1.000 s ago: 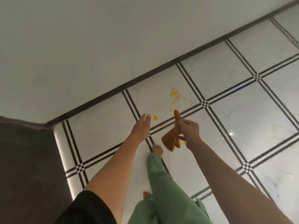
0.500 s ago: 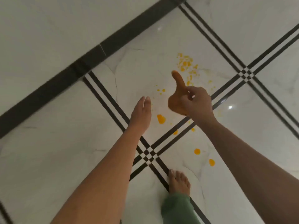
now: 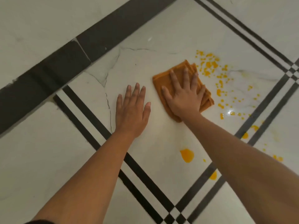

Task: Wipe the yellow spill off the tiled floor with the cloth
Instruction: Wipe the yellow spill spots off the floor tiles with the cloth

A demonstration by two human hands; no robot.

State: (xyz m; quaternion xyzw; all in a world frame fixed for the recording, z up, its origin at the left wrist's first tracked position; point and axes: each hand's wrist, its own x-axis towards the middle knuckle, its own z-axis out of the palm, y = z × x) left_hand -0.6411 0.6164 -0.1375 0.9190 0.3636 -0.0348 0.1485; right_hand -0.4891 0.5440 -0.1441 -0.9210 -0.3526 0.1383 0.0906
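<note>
A folded orange cloth (image 3: 163,81) lies flat on the white tiled floor (image 3: 142,62). My right hand (image 3: 184,94) presses down on it with fingers spread. My left hand (image 3: 132,109) rests flat on the bare tile just left of the cloth, fingers apart and holding nothing. The yellow spill (image 3: 210,65) is a scatter of small drops right of the cloth, touching its far right corner. A larger yellow blob (image 3: 187,155) sits nearer me, between my forearms, and more drops trail toward the right edge.
Black double-line tile borders (image 3: 90,120) cross the floor diagonally and meet at checkered corners. A dark skirting strip (image 3: 68,52) runs along the foot of the white wall at upper left. A hairline crack (image 3: 108,101) marks the tile left of my left hand.
I have dropped down close to the floor. My right hand, which held the cloth in the air, now presses it flat on the tile. My left hand has come down onto the floor.
</note>
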